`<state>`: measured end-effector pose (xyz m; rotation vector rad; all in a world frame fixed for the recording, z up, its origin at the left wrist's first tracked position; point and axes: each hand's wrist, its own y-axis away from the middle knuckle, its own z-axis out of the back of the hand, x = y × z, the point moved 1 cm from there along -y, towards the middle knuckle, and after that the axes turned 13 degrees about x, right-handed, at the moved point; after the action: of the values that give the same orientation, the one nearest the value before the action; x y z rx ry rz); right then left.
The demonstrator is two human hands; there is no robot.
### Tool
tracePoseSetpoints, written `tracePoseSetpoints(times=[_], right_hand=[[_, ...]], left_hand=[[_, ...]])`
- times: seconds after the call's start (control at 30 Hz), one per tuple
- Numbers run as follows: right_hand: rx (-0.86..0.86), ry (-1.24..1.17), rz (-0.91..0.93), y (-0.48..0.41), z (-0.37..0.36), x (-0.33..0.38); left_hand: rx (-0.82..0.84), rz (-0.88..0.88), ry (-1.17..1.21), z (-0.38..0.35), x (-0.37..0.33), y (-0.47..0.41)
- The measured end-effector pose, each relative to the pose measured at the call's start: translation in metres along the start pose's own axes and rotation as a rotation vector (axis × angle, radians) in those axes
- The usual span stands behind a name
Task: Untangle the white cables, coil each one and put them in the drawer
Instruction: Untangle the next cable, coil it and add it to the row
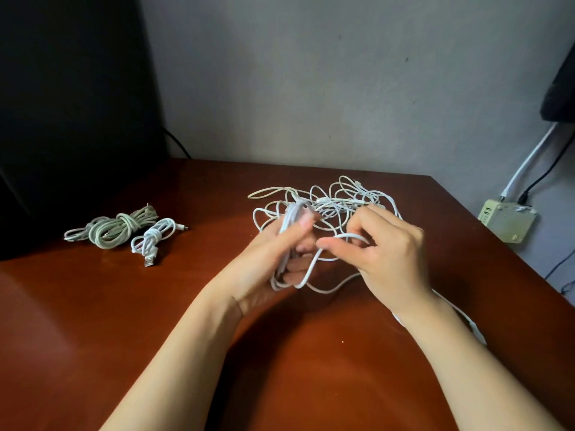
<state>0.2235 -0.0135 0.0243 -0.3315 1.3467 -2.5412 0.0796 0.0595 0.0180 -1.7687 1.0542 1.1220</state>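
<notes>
Clamps the left grip (pixel 280 253) round a part-wound coil (pixel 287 225) of white cable, thumb laid across the strands, just past the table's middle toward 1 o'clock. Pinches with the right grip (pixel 385 247) a loose loop (pixel 309 269) of white cable between thumb and forefinger, other fingers curled, just beside the left grip at its 3 o'clock. Lets that loop sag below both grips, where it meets the coil's lower end close over the table (pixel 311 368).

Faces the tangle (pixel 336 200) of white cables heaped on the table at 12 o'clock from the grips, near strands touching the fingers. Trails one strand (pixel 474 326) out from under the right wrist toward 4 o'clock, near the table's right edge.

Has two wound bundles lying at 9 o'clock, well apart from the grips: a thick greyish bundle (pixel 115 230), and a smaller white bundle (pixel 152 236) just beside it at its 4 o'clock, USB plug (pixel 150 261) pointing to 6 o'clock.

Shows a pale box (pixel 507 223) off the table's right edge at 3 o'clock, leads running up the wall from it.
</notes>
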Motion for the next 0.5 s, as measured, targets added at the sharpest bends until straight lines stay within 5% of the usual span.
tracePoseSetpoints(times=[0.17, 0.4, 0.5], right_hand=[[0.058, -0.076, 0.063, 0.002, -0.006, 0.002], [0.156, -0.152, 0.139, 0.006, -0.021, 0.017], [0.134, -0.160, 0.095, 0.007, -0.021, 0.018]], left_hand=[[-0.208, -0.114, 0.202, 0.006, -0.001, -0.005], [-0.333, -0.015, -0.179, 0.010, 0.008, -0.006], [-0.231, 0.041, -0.273, 0.003, 0.012, -0.005]])
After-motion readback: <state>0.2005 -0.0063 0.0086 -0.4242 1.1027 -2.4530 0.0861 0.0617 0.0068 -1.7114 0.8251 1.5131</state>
